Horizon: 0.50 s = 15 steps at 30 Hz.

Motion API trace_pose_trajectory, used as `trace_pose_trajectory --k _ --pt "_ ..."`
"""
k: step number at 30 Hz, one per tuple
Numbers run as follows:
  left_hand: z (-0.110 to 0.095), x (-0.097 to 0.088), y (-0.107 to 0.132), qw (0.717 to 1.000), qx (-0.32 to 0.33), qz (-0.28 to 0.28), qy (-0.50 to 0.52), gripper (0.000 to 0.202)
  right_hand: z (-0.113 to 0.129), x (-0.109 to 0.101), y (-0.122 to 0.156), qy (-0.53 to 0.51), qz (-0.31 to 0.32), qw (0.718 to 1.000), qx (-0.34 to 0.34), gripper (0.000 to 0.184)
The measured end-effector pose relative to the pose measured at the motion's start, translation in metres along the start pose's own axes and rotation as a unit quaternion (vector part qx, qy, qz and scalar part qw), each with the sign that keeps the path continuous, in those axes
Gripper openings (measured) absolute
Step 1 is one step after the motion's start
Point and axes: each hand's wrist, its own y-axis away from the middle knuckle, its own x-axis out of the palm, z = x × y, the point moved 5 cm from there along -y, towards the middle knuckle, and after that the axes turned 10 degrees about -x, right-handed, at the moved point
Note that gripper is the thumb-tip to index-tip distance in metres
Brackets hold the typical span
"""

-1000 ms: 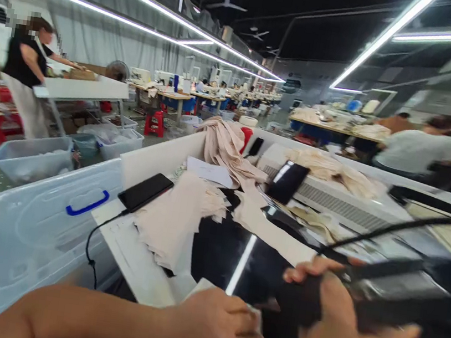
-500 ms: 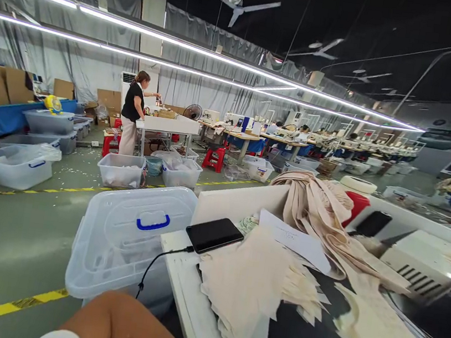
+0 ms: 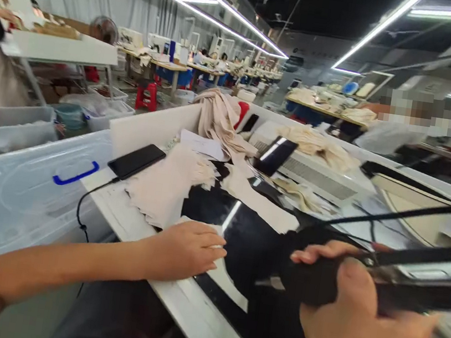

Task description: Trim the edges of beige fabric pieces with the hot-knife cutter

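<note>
My left hand (image 3: 186, 250) lies palm down near the white table's front edge, on a pale piece (image 3: 230, 284) on the black surface. Its fingers are stretched over that piece. On the right, my right hand (image 3: 356, 316) is wrapped round a black device (image 3: 312, 270) with a rounded end and a silvery part; motion blurs it, and I cannot make out its kind. A stack of beige fabric pieces (image 3: 165, 183) lies beyond my left hand. Another cut fabric piece (image 3: 260, 202) rests on the black work surface (image 3: 212, 206).
A phone (image 3: 136, 161) with a cable lies at the table's left corner, beside a lidded clear plastic box (image 3: 29, 192). Farther back are draped beige fabric strips (image 3: 220, 118), a white paper (image 3: 201, 144) and a dark slab (image 3: 276, 155). A black cord (image 3: 404, 211) crosses on the right. A person stands far left.
The view has swung to the right and down. My left forearm has moved up over the table, with its hand now on the pale piece. My right hand and the black device have come into view.
</note>
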Motion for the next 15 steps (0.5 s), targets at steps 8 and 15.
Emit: trace_pose_trajectory --k 8,15 --pt "-0.041 -0.004 0.011 0.993 0.055 -0.088 0.065 0.022 0.040 0.013 0.018 0.012 0.016 1.000 -0.007 0.054" --pt "-0.049 0.007 0.009 0.995 0.078 -0.046 0.041 0.021 0.041 0.008 0.024 -0.016 0.033 0.999 -0.018 0.049"
